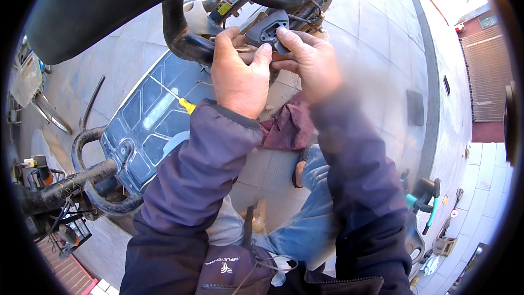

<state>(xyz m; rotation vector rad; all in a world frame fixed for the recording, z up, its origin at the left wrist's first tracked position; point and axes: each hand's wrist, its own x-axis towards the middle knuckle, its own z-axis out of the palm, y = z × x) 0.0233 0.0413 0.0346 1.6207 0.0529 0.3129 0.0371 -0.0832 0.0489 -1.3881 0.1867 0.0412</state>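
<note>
Both of my hands are at a grey-black plastic housing (265,26) with a dark socket, under the black tubular frame (180,30) of a vehicle. My left hand (240,79) grips it from the lower left, thumb at its lower edge. My right hand (311,65) pinches it from the right, thumb on its face and fingers curled beneath. Wires run behind the housing. Below and left, a screwdriver with a yellow handle (187,105) lies on the dark footboard (128,125).
A black seat (93,5) overhangs at upper left. A maroon cloth (289,123) lies on the paving (376,49) between my arms. A bicycle wheel (52,112) is at far left, a dark bar (93,101) beside it. Teal-handled equipment (431,213) stands at lower right, by a raised edge.
</note>
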